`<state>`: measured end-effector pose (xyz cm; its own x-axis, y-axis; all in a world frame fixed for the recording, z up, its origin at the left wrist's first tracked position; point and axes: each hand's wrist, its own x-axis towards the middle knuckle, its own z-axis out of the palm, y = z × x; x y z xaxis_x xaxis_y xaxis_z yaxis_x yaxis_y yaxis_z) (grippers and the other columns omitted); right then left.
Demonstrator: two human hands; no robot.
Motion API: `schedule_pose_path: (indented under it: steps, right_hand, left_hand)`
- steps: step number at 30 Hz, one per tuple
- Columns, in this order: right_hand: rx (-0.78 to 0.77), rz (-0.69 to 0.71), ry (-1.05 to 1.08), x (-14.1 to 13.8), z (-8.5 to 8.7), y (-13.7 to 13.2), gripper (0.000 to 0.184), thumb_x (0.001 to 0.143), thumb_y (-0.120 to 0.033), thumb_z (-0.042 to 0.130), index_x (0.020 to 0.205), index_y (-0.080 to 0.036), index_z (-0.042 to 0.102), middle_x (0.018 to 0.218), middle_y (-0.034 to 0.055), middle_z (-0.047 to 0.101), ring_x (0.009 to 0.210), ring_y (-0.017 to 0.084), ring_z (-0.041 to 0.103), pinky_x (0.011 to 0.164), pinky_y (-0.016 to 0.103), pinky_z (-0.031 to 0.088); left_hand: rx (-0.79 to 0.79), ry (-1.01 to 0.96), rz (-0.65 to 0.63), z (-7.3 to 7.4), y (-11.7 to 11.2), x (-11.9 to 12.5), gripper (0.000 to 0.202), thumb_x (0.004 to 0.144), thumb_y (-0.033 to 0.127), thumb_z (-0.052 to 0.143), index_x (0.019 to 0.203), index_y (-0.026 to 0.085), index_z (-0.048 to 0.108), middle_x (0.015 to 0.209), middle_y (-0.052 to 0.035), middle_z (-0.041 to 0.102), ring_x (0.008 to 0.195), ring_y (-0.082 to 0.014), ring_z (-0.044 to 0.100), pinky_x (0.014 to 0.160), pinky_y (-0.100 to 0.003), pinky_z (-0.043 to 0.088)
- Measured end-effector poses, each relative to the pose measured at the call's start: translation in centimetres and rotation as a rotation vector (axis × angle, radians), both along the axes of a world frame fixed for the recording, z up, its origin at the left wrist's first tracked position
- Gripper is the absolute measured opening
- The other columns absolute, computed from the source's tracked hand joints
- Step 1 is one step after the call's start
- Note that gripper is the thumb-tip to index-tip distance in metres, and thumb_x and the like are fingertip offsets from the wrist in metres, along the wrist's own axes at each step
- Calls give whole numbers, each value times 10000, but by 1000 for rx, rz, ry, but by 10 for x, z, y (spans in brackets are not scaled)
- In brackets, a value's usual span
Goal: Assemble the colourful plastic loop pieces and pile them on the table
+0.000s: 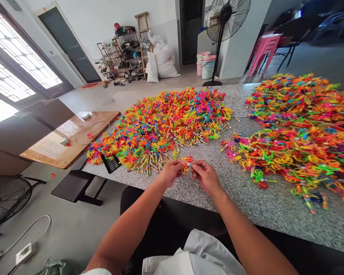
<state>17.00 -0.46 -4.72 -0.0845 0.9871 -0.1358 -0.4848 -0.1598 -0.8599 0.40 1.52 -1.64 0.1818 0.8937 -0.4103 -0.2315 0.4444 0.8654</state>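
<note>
My left hand [171, 172] and my right hand [204, 176] meet over the speckled stone table [186, 189], close to its front edge. Between them is a small piece with orange and red plastic loops [185, 167]. Fingertips of both hands pinch it, and they partly hide its shape. Just beyond lies a big heap of bright plastic loops [166, 118] in red, yellow, green, blue and pink. Several thin printed tubes [149, 163] stick out along its near side, left of my hands. On the right spreads a second heap of loops with tubes attached [298, 149].
A black slotted plastic basket [111, 164] stands at the table's left edge. Beside it are a wooden board [74, 137] with cables and a dark stool-like stand [74, 185]. A standing fan [220, 36] rises behind the table. A floor fan [8, 198] and power strip [25, 253] are lower left.
</note>
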Motion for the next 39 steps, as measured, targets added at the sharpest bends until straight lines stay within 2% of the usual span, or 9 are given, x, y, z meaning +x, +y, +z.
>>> schedule_pose_path:
  steps: [8, 12, 21, 27, 30, 33, 34, 36, 39]
  right_hand:
    - [-3, 79, 128, 8, 7, -4, 304, 726, -412, 864, 897, -234, 686, 696, -37, 646, 529, 91, 516, 507, 239, 476]
    - [10, 86, 80, 11, 7, -5, 313, 732, -428, 856, 899, -231, 678, 696, -33, 646, 532, 97, 520, 505, 242, 480]
    - [126, -99, -264, 7, 0, -17, 303, 860, -495, 729, 977, -221, 673, 753, -3, 667, 558, 132, 577, 532, 292, 546]
    - [86, -136, -402, 9, -7, -27, 343, 844, -530, 728, 957, -210, 683, 723, 9, 668, 548, 144, 582, 514, 290, 544]
    - [27, -149, -385, 31, -9, -22, 337, 805, -527, 762, 917, -215, 702, 692, 3, 667, 527, 142, 567, 488, 284, 534]
    - [-6, -416, -338, 77, -1, -5, 321, 737, -461, 823, 875, -199, 697, 688, -11, 669, 502, 112, 552, 464, 237, 493]
    - [-7, -606, -233, 93, 4, 4, 343, 701, -452, 834, 869, -193, 684, 701, -15, 671, 492, 97, 539, 445, 216, 467]
    - [46, -784, -32, 118, 12, 22, 360, 739, -472, 775, 955, -203, 669, 844, 5, 718, 520, 73, 552, 461, 191, 457]
    - [35, -687, -160, 114, 16, 48, 352, 803, -482, 668, 1034, -217, 655, 893, 17, 736, 516, 77, 559, 471, 201, 468]
  left_hand:
    - [-100, -153, -91, 15, -8, 3, 397, 638, 364, 921, 823, 162, 634, 795, -4, 640, 667, -92, 584, 595, -224, 442]
    - [-75, -84, -60, 15, -11, 5, 400, 637, 384, 915, 780, 158, 617, 773, -2, 626, 662, -90, 569, 607, -226, 434]
    - [203, 168, 96, 0, -18, 20, 340, 741, 442, 805, 739, 166, 607, 692, 11, 581, 638, -96, 511, 609, -233, 407]
    - [202, 206, 39, -13, -24, 32, 312, 786, 443, 762, 749, 175, 607, 688, 10, 583, 633, -106, 529, 615, -237, 440]
    - [129, 190, -60, -20, -15, 30, 262, 828, 431, 717, 818, 182, 635, 783, -21, 651, 670, -130, 591, 620, -250, 470]
    - [228, 470, -4, -22, 10, 10, 155, 874, 335, 661, 903, 183, 667, 826, -37, 689, 697, -147, 625, 639, -257, 474]
    - [293, 640, 39, -22, 21, 1, 126, 887, 295, 642, 922, 180, 678, 827, -42, 697, 720, -153, 634, 670, -262, 478]
    - [379, 964, 67, -19, 41, -20, 120, 905, 244, 613, 959, 177, 697, 886, -64, 723, 818, -182, 659, 762, -286, 486]
    - [426, 1279, 14, -12, 66, -44, 169, 921, 240, 592, 1033, 197, 710, 1045, -87, 737, 973, -224, 663, 867, -318, 480]
